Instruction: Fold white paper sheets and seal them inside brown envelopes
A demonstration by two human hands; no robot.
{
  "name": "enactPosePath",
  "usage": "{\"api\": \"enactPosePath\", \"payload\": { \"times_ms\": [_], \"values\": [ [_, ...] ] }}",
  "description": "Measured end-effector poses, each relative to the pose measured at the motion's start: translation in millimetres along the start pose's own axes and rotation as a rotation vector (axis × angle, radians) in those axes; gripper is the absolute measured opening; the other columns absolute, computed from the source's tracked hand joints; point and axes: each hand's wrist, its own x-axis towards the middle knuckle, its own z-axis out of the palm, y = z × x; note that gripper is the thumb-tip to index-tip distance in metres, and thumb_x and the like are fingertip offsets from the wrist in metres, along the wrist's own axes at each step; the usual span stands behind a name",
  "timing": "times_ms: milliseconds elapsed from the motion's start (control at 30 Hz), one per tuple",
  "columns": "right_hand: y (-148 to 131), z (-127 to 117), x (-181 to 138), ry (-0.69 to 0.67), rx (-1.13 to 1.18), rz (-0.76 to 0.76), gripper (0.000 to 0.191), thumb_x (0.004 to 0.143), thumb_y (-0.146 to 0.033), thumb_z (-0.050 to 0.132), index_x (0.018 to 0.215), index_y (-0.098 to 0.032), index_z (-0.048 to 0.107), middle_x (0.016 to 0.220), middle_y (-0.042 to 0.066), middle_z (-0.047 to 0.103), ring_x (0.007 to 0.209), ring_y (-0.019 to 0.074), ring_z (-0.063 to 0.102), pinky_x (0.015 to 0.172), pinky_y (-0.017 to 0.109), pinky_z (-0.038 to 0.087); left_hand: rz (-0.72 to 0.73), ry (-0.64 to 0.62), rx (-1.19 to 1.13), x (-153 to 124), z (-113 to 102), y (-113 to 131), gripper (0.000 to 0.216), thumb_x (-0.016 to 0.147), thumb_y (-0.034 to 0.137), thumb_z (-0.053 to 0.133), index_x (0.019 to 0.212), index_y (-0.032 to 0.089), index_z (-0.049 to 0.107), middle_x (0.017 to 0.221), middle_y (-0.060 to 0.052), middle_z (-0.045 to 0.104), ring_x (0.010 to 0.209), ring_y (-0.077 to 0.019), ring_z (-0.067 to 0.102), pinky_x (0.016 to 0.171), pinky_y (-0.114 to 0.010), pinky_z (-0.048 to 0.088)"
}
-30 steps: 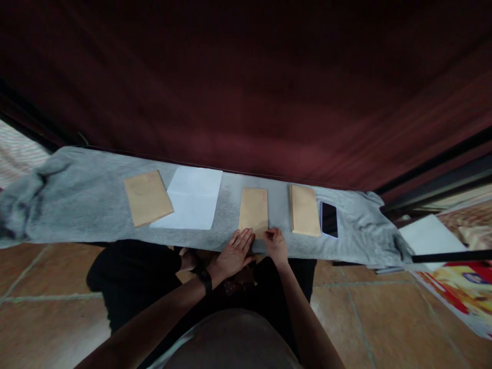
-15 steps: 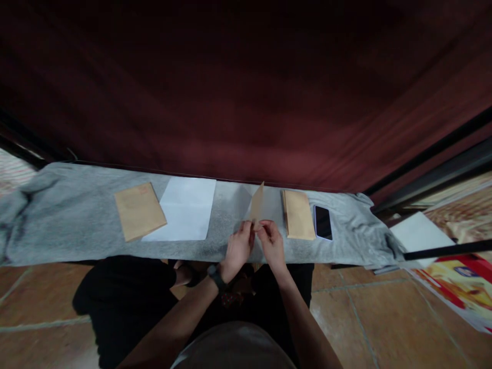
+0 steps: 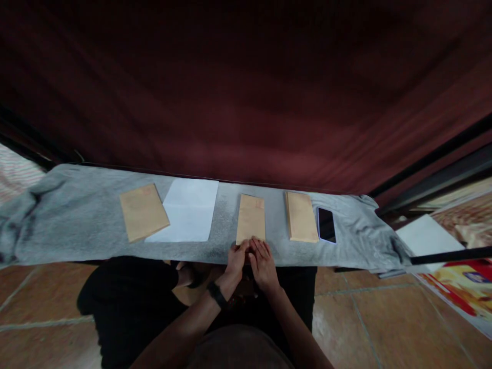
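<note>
A brown paper envelope point(image 3: 251, 218) with a small reddish mark near its upper right corner lies flat in front of me on the grey cloth. My left hand point(image 3: 236, 259) is closed at the envelope's lower left edge, thumb and fingertips on the paper. Beside it, my right hand point(image 3: 263, 264) rests with fingers stretched out flat across the lower right edge. A stack of brown envelopes point(image 3: 302, 217) sits to the right. On the left, more brown envelopes point(image 3: 143, 212) overlap a white sheet of paper point(image 3: 193, 210), and how many lie there I cannot tell.
A phone point(image 3: 326, 225) with a dark screen lies right of the stack. Grey cloth point(image 3: 88, 215) covers the narrow surface, backed by a dark red curtain point(image 3: 246, 128). At the far right are a white panel point(image 3: 428, 238), a black bar point(image 3: 453, 254) and a red printed box point(image 3: 467, 287).
The envelope has gone from standing tilted up between my fingers to lying flat. Both hands have moved down toward me, and my right hand has flattened out on its lower edge.
</note>
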Motion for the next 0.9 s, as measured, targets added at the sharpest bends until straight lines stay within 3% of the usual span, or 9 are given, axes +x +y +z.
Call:
{"api": "enactPosePath", "payload": {
  "times_ms": [100,167,233,300,367,467,567,767,900],
  "values": [
    [8.7,2.4,-9.5,-0.038,-0.102,-0.007,0.049,0.106,-0.028,0.033,0.153,-0.015,0.041,0.153,0.013,0.048,0.146,0.0229,0.039,0.121,0.049,0.031,-0.072,-0.025,0.044,-12.0,-13.2,-3.3,0.042,0.068,0.057,0.074,0.07,0.016,0.065,0.063,-0.005,0.068,0.053,-0.0184,0.064,0.054,-0.032,0.054],
    [11.3,4.0,-12.2,-0.045,-0.155,-0.013,0.049,0.106,-0.028,0.034,0.153,-0.015,0.04,0.154,0.013,0.047,0.147,0.0232,0.037,0.121,0.05,0.029,0.002,-0.069,0.175,-21.3,-20.8,-2.4,0.044,0.077,0.06,0.066,0.071,0.017,0.065,0.061,-0.005,0.067,0.053,-0.0193,0.063,0.056,-0.035,0.055],
    [11.2,5.7,-13.3,-0.051,-0.196,-0.02,0.05,0.105,-0.028,0.036,0.154,-0.016,0.039,0.156,0.012,0.044,0.149,0.0237,0.034,0.122,0.05,0.028,0.249,-0.154,0.414,-29.3,-25.2,-0.3,0.042,0.091,0.055,0.053,0.084,0.017,0.07,0.081,-0.009,0.074,0.074,-0.0226,0.07,0.074,-0.039,0.058],
    [9.3,6.7,-13.7,-0.065,-0.236,-0.037,0.052,0.104,-0.027,0.038,0.155,-0.017,0.037,0.159,0.01,0.04,0.15,0.0251,0.032,0.122,0.052,0.026,0.561,-0.253,0.712,-33.4,-26.7,0.7,0.041,0.1,0.045,0.04,0.114,0.019,0.068,0.118,-0.012,0.072,0.113,-0.0242,0.066,0.102,-0.044,0.051],
    [6.9,6.7,-14.0,-0.084,-0.283,-0.058,0.055,0.101,-0.025,0.041,0.156,-0.017,0.035,0.16,0.011,0.039,0.15,0.0274,0.031,0.122,0.054,0.023,0.78,-0.323,0.998,-32.8,-27.5,-1.3,0.048,0.103,0.041,0.036,0.142,0.018,0.052,0.147,-0.013,0.055,0.14,-0.0238,0.047,0.117,-0.046,0.037],
    [5.5,5.4,-14.9,-0.106,-0.337,-0.074,0.061,0.098,-0.022,0.045,0.157,-0.016,0.031,0.159,0.013,0.039,0.149,0.0296,0.032,0.122,0.055,0.021,0.944,-0.352,1.348,-25.8,-32.0,-9.7,0.063,0.102,0.044,0.039,0.156,0.013,0.031,0.161,-0.015,0.036,0.151,-0.0248,0.03,0.123,-0.047,0.028],
    [8.7,3.6,-16.7,-0.106,-0.346,-0.071,0.062,0.099,-0.023,0.043,0.159,-0.018,0.027,0.16,0.012,0.038,0.149,0.0279,0.032,0.122,0.053,0.024,1.0,-0.299,1.503,-18.5,-40.8,-19.0,0.072,0.1,0.051,0.041,0.157,0.009,0.027,0.162,-0.017,0.033,0.152,-0.0271,0.026,0.123,-0.046,0.028],
    [18.3,0.1,-20.7,-0.036,-0.32,0.034,0.055,0.104,-0.027,0.036,0.158,-0.015,0.029,0.159,0.013,0.04,0.146,0.0246,0.038,0.122,0.049,0.024,1.008,-0.205,1.56,-13.1,-49.8,-21.2,0.071,0.101,0.051,0.04,0.156,0.009,0.029,0.16,-0.019,0.036,0.151,-0.0291,0.029,0.122,-0.049,0.028],
    [19.5,0.4,-22.3,-0.043,-0.311,0.008,0.052,0.105,-0.026,0.037,0.156,-0.015,0.034,0.158,0.013,0.041,0.147,0.0256,0.037,0.122,0.051,0.025,1.028,-0.309,1.548,4.2,-34.9,-10.9,0.061,0.104,0.045,0.033,0.156,0.013,0.032,0.16,-0.013,0.037,0.151,-0.0246,0.029,0.124,-0.047,0.025]
  ]
}}
